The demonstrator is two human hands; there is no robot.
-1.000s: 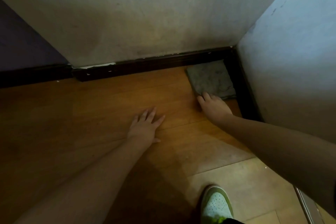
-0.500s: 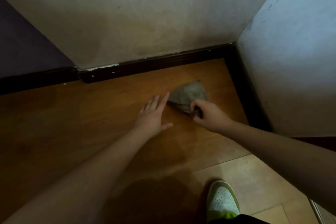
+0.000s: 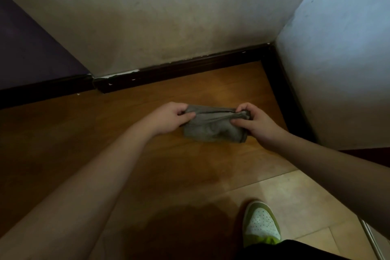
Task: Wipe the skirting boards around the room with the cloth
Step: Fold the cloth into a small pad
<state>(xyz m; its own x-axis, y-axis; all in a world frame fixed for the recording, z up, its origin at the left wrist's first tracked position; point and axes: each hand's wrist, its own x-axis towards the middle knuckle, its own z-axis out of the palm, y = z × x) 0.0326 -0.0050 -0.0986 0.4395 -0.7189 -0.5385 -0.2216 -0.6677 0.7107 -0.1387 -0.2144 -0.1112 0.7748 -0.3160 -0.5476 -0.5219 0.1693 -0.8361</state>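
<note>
We see the fingers (image 3: 185,115) of the left hand (image 3: 168,118) curled around the left end of the grey cloth (image 3: 213,127), with the thumb pressing on top of the fabric. The fingers (image 3: 240,121) of the right hand (image 3: 258,121) pinch the right end of the same cloth, where the fabric is bunched into a small twist. Between the two hands the upper edge of the cloth is pulled into a folded band, and the lower part spreads out toward us. We cannot tell if this lower part touches the wooden floor (image 3: 147,154) or hangs just above it.

Both bare forearms reach forward from the bottom of the view. Beyond the cloth, well apart from it, the dark skirting board (image 3: 190,69) runs along the foot of the grey wall (image 3: 168,17) and turns at the corner along the pale wall (image 3: 337,69) on the right. Some white chipped spots show on its top edge at the left. Near the bottom, a green and white shoe (image 3: 260,224) stands on the lighter part of the floor.
</note>
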